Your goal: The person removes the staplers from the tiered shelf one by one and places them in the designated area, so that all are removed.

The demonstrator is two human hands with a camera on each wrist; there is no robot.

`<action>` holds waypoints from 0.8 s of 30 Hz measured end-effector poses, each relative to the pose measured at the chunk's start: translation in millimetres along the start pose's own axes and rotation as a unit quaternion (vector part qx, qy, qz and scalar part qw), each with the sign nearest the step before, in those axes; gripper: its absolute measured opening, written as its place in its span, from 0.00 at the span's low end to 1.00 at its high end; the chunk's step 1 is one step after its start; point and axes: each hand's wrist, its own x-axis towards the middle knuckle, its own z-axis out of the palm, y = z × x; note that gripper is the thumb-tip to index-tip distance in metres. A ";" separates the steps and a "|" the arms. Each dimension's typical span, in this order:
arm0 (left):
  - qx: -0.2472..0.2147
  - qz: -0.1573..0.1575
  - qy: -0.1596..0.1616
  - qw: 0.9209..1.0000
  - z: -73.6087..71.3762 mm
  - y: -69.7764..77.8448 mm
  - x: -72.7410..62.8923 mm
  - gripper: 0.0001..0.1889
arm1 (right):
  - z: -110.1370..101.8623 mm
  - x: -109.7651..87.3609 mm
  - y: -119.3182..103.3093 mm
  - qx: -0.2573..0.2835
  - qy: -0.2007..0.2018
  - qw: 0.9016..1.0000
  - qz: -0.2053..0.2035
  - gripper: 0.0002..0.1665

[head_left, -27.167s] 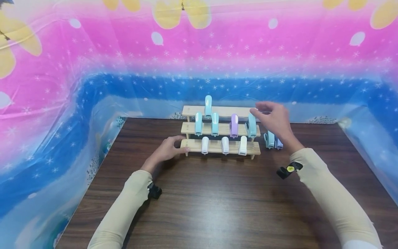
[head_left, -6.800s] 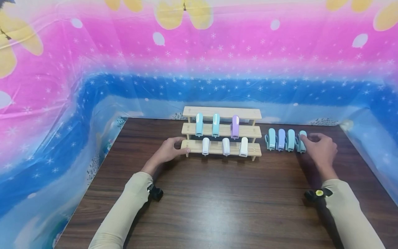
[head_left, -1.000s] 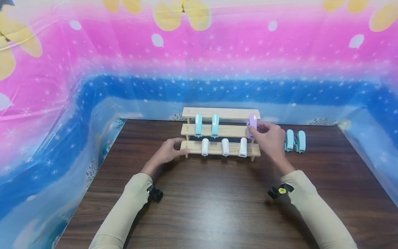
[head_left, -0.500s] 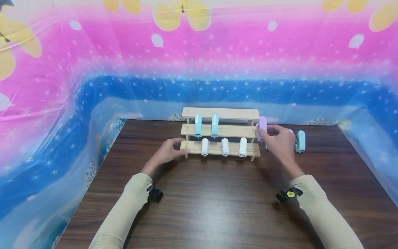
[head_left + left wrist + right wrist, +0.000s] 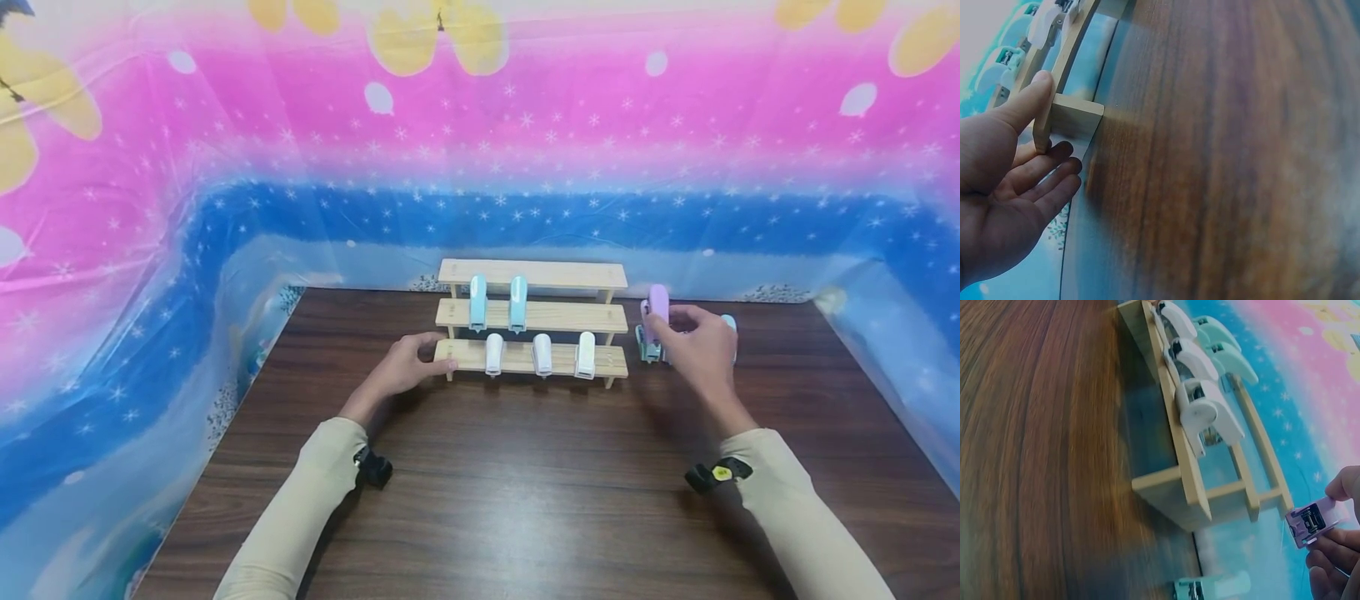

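My left hand [image 5: 405,364] holds the left end of the three-tier wooden stand [image 5: 448,313]. In the left wrist view its thumb lies on the lowest board and its fingers are underneath. My right hand [image 5: 697,346] pinches a small purple stapler [image 5: 657,304] in the air, right of the stand. The right wrist view shows this purple stapler's [image 5: 1310,522] metal works. Two teal staplers [image 5: 517,302] stand on the middle board. Three white staplers [image 5: 586,355] stand on the lowest board. A teal stapler [image 5: 648,345] on the table is partly hidden behind the purple one.
Another teal stapler [image 5: 730,325] shows behind the right hand, which hides whatever else is there. The brown wooden table [image 5: 495,483] ends at a patterned cloth [image 5: 480,208] at the back and sides.
My right hand has carried the purple stapler from the middle board to the right. Earlier, teal staplers also left the top and middle boards for the table. My left hand has stayed.
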 end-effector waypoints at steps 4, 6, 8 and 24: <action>0.002 0.000 -0.001 1.000 -0.2 0.2 -0.1 0.35 | -5.7 0.6 6.7 -0.005 -0.007 1.000 0.018 0.29; 0.003 0.001 0.000 1.000 0.0 0.0 0.4 0.34 | -8.3 1.0 9.7 -0.007 -0.010 1.000 0.022 0.30; 0.002 0.002 0.000 1.000 0.3 -0.2 1.1 0.34 | -10.5 1.8 12.5 -0.011 -0.009 1.000 0.022 0.31; 0.005 -0.002 -0.002 1.000 0.5 -0.3 3.8 0.34 | -33.0 15.1 48.4 -0.020 -0.002 0.998 0.057 0.33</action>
